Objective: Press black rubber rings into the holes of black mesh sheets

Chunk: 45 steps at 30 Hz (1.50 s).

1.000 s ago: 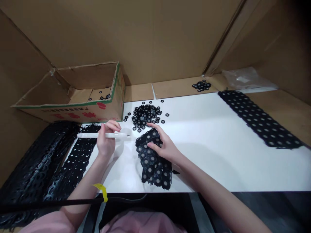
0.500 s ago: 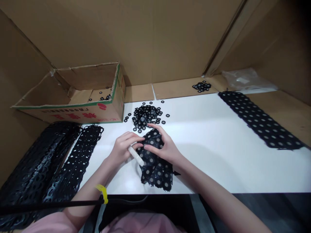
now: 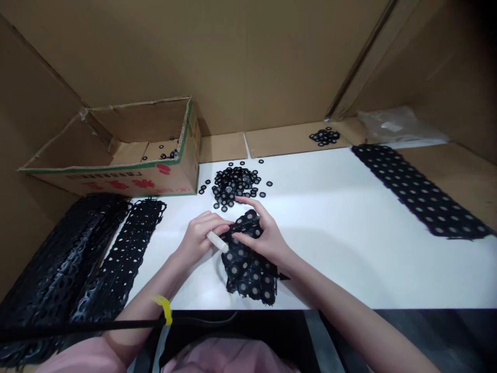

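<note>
My left hand [image 3: 202, 233] is closed round a white pen [image 3: 216, 241]; the pen's blunt end slants out toward me. Its fingertips meet the upper left edge of a black rubber sheet [image 3: 243, 264] set with rows of pale grey discs. Across that sheet's upper right side lies my right hand [image 3: 269, 233], gripping it with the thumb on top and the index finger reaching past the far edge. The pen's tip is hidden behind my left fingers. Just beyond the sheet is a pile of small black rings [image 3: 233, 181].
A cardboard box [image 3: 171, 178] with a few rings stands at the back left. Stacked black perforated sheets [image 3: 58, 248] and a single strip [image 3: 132, 243] lie left. At right are another disc-filled strip [image 3: 419, 194], a small ring heap [image 3: 324, 137] and a plastic bag [image 3: 399, 124].
My left hand has moved right from beside the perforated strip to the sheet's left edge, and the pen has swung round in it. My right hand has stayed on the sheet.
</note>
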Each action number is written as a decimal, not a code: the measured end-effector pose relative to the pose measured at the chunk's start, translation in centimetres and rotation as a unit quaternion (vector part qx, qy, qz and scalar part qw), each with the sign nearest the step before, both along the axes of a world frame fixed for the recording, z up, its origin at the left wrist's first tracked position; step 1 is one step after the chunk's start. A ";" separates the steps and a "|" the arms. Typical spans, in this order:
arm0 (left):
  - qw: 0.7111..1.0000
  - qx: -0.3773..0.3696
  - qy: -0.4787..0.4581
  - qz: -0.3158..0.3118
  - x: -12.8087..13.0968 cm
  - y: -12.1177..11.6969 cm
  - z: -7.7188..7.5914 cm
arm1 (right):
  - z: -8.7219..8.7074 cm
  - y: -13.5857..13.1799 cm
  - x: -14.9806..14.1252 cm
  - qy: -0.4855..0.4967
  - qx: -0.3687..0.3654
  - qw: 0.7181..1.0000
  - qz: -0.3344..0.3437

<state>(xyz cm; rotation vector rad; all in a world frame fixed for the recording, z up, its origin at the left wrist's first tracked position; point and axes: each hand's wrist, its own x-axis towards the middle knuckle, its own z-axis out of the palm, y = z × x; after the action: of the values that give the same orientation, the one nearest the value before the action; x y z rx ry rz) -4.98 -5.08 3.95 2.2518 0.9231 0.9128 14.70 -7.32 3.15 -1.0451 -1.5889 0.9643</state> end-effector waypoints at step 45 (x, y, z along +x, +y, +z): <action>1.000 0.002 0.014 0.008 0.3 -0.7 0.4 | -0.2 0.1 -0.1 -0.062 0.024 0.998 -0.019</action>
<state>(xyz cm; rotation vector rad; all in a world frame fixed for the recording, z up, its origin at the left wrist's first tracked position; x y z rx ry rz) -4.73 -5.74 4.37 2.2688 0.9535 0.8939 14.59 -7.27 2.97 -1.1163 -1.6777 0.8465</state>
